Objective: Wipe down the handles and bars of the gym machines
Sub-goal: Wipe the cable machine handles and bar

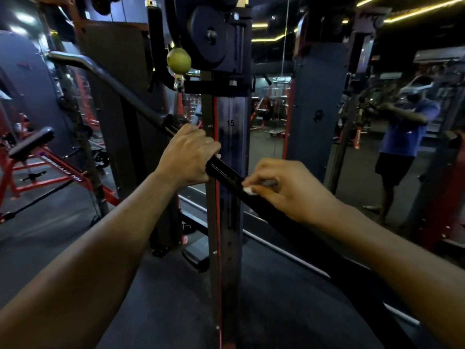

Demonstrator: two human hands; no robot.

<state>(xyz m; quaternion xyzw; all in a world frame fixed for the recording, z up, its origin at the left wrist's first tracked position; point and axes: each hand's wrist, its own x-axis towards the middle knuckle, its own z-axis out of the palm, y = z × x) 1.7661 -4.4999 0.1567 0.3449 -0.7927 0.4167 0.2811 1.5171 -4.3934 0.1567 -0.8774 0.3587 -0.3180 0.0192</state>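
While the long black bar [226, 172] slants from upper left to lower right across the numbered upright post [230, 152], it is gripped by both hands

Left of the post, the bar is clasped from above by the left hand [187, 157], fingers curled round it; just right of the post, a small white cloth [247, 189] is pinched against the bar by the curled fingers of the right hand [284, 190]. At far right, a figure in a blue shirt [402, 129] is reflected in a mirror
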